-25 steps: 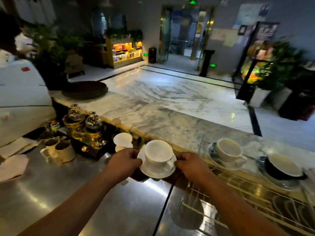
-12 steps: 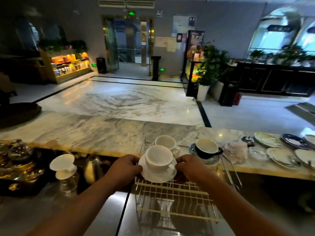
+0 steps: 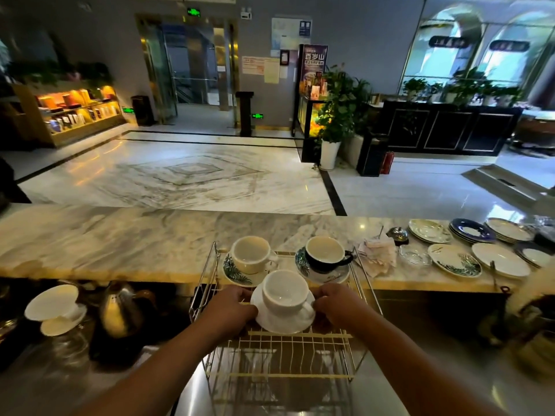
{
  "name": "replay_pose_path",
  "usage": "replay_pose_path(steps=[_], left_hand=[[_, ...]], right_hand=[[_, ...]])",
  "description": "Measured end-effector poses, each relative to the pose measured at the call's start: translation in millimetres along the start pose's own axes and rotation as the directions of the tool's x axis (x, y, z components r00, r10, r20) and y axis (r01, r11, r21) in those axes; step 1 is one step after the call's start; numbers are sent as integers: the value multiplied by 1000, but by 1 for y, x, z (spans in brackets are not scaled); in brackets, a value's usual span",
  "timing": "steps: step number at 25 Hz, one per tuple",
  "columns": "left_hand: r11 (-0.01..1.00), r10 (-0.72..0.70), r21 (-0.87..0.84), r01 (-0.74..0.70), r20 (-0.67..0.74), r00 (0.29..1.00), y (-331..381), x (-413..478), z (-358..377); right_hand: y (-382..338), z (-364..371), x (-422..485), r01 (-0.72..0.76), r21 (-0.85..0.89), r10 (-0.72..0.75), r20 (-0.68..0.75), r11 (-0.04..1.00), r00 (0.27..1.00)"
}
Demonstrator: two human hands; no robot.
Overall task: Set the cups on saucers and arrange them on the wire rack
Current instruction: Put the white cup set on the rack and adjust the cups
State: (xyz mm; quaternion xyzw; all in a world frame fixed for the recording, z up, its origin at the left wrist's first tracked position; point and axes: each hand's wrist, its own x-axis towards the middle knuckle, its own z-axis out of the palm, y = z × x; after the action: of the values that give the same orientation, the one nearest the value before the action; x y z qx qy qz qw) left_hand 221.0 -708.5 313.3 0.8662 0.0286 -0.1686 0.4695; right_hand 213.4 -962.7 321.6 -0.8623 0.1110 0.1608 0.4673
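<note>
Hands held one saucer from both sides. The left hand [image 3: 231,310] gripped the left edge of the white saucer [image 3: 282,321], with its fingers curled under the rim. The right hand [image 3: 336,306] gripped the right edge the same way. Both hands were closed on that saucer.

A white cup [image 3: 285,292] stood upright on the saucer, and it looked empty. Its handle pointed toward the right hand. Cup and saucer were over the near part of the wire rack [image 3: 279,352]. I could not tell if the saucer was touching the wires or was just above them.

Two more cups were at the back of the rack. On the left was a cream cup [image 3: 250,255] on a saucer with green leaves [image 3: 235,273]. On the right was a dark cup [image 3: 326,255] with a pale inside, on another leafy saucer [image 3: 322,276]. The white saucer sat in front of them, about in the middle between the two.

The rack stood on a shiny metal counter [image 3: 90,385]. Behind it ran a long marble counter [image 3: 120,238]. On the marble, far to the right, lay many plates [image 3: 500,259], some white, some blue, some with leaves. A small glass dish [image 3: 414,255] lay near them, next to some crumpled paper [image 3: 377,253].

To the left of the rack stood a shiny kettle [image 3: 120,310]. Further left was another white cup on a saucer [image 3: 55,307], well apart from the rack.
</note>
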Motion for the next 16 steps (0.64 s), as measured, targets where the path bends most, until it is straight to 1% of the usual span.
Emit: replay_pose_path(steps=[6, 10, 16], left_hand=[[998, -53, 18, 52, 10, 999, -10, 15, 12], [997, -74, 28, 75, -14, 997, -12, 25, 18], [995, -90, 51, 90, -3, 996, -11, 33, 24]], right_hand=[[10, 3, 19, -55, -8, 55, 32, 998, 998], [13, 0, 31, -32, -80, 37, 50, 996, 998], [9, -4, 41, -10, -128, 19, 70, 992, 997]])
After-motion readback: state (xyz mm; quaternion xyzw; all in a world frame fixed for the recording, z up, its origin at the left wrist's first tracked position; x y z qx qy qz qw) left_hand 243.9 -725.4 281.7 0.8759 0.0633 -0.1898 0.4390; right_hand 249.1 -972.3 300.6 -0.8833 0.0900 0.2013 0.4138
